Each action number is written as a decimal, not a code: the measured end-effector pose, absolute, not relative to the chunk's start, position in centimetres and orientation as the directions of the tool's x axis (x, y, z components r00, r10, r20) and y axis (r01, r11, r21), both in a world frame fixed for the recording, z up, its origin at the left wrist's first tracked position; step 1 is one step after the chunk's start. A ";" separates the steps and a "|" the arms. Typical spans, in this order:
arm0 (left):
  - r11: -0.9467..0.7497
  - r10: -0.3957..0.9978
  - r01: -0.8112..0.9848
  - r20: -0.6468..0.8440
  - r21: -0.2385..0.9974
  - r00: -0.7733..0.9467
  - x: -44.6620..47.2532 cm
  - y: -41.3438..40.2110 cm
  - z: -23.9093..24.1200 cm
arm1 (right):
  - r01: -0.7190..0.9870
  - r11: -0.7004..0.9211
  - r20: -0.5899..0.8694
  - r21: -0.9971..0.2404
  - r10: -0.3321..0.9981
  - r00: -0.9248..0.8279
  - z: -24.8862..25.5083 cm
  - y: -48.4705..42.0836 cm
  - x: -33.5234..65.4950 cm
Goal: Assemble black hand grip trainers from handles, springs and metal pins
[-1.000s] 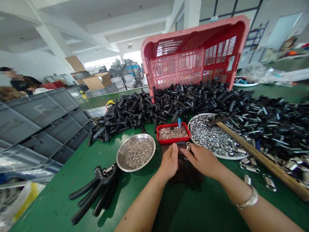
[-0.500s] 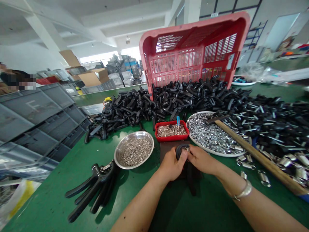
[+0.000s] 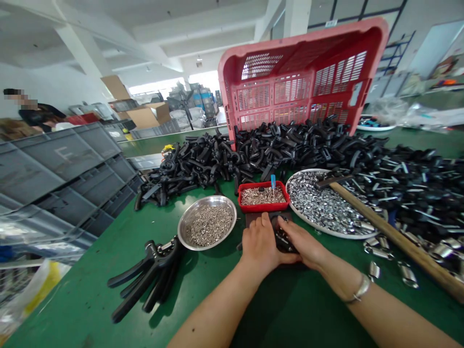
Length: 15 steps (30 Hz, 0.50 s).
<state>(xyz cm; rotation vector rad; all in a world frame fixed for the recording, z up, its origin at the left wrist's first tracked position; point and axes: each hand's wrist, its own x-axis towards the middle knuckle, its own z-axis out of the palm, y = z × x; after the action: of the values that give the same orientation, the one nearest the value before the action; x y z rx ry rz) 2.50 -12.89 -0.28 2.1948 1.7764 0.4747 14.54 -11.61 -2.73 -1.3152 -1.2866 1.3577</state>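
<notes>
A black hand grip exerciser (image 3: 283,239), mostly covered by my fingers, lies low over a dark flat block (image 3: 253,220) on the bench. My left hand (image 3: 259,244) is closed over its left side with the back of the hand up. From the other side my right hand (image 3: 302,241) grips it, thumb and fingers around the dark part. Just beyond the hands is a red tray (image 3: 264,208) of small metal pins with a blue-handled tool (image 3: 273,182). A steel bowl (image 3: 183,237) of small metal parts stands to the left.
Several assembled hand grips (image 3: 145,278) lie at the left. A white plate (image 3: 319,227) of metal parts holds the head of a hammer (image 3: 384,224). Loose springs (image 3: 408,274) are at the right. Black handles (image 3: 203,157) pile up before a red crate (image 3: 304,41). Grey crates (image 3: 65,154) and a person (image 3: 39,113) are at left.
The hand grip has gone from held up between both hands to lower over the block. My left hand has turned back-up over it. The view has shifted slightly left.
</notes>
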 end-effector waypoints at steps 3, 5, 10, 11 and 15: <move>-0.234 0.971 0.867 0.065 0.439 0.229 1.3 -12.1 -0.5 | 0.530 0.054 -0.072 -0.846 0.974 -0.215 -1.5 -9.9 16.1; -0.261 0.964 0.871 0.062 0.416 0.259 0.6 -11.4 -0.6 | 0.845 0.200 0.058 -0.497 0.978 -0.198 -0.2 -7.8 16.9; -0.368 0.925 0.873 0.028 0.319 0.380 0.1 -10.1 -1.1 | 0.920 0.389 0.082 -0.052 0.919 -0.385 1.6 -1.4 15.4; -0.379 0.919 0.874 0.015 0.304 0.393 0.2 -10.0 -1.2 | 0.912 0.406 0.044 -0.049 0.913 -0.405 1.6 -0.3 14.6; -0.411 0.901 0.871 -0.024 0.269 0.432 0.2 -9.7 -1.5 | 0.912 0.410 -0.079 -0.022 0.908 -0.410 1.1 2.6 12.3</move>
<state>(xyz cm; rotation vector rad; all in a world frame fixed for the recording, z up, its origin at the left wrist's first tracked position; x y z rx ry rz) 0.17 -9.73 -1.49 2.4457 1.5453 0.1810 12.35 2.65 1.06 -1.7337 -2.6832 0.0985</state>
